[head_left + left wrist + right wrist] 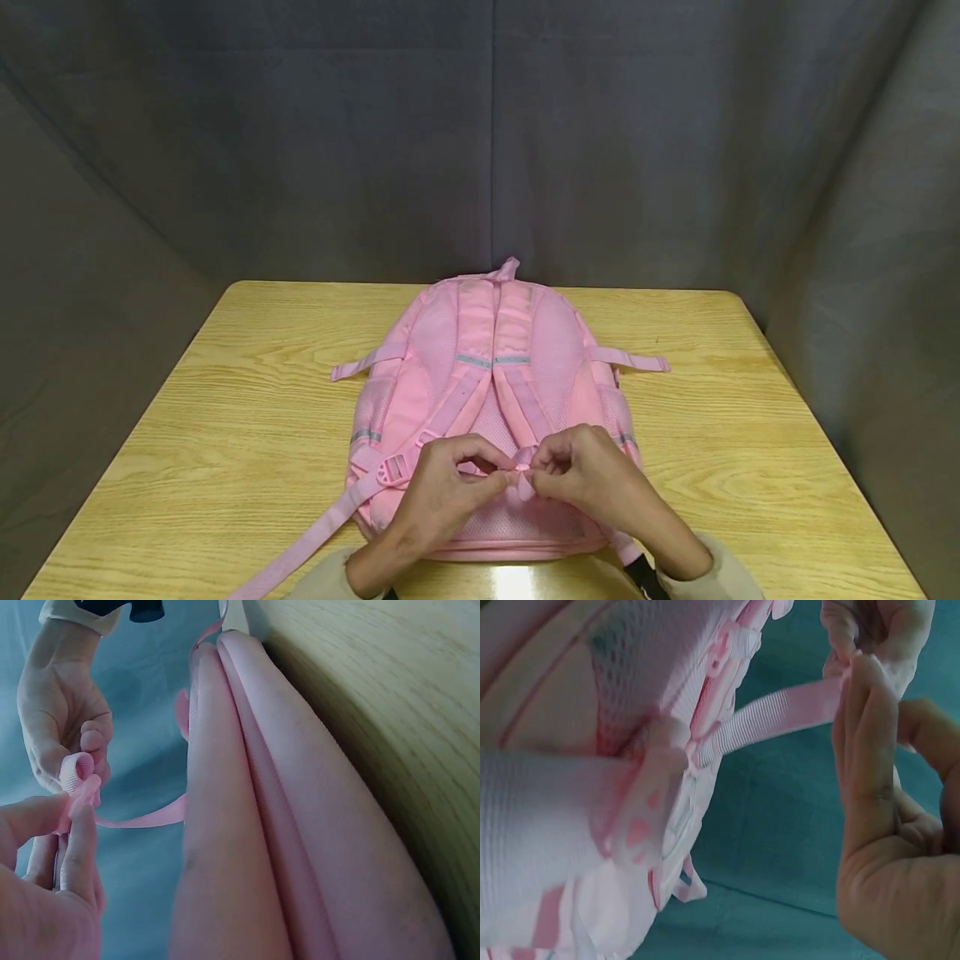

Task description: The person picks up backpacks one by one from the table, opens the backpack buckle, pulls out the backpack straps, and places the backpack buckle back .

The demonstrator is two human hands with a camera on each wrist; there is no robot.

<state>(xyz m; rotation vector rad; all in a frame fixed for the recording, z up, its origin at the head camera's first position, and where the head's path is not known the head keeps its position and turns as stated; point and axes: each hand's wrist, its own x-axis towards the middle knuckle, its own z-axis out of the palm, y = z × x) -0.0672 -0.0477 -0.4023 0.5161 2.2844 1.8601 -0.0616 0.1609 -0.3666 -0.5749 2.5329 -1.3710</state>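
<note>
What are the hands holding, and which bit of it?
The left hand and right hand pinch a pink strap of the backpack, beside a small curled loop in the strap.

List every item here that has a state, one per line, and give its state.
Left hand: pinching the held strap
Right hand: fingers curled, at the held strap
Held strap: attached to the backpack, end looped at the fingers
Backpack: lying on the table, shoulder straps up
Left lower strap: threaded through its buckle, trailing loose
</note>
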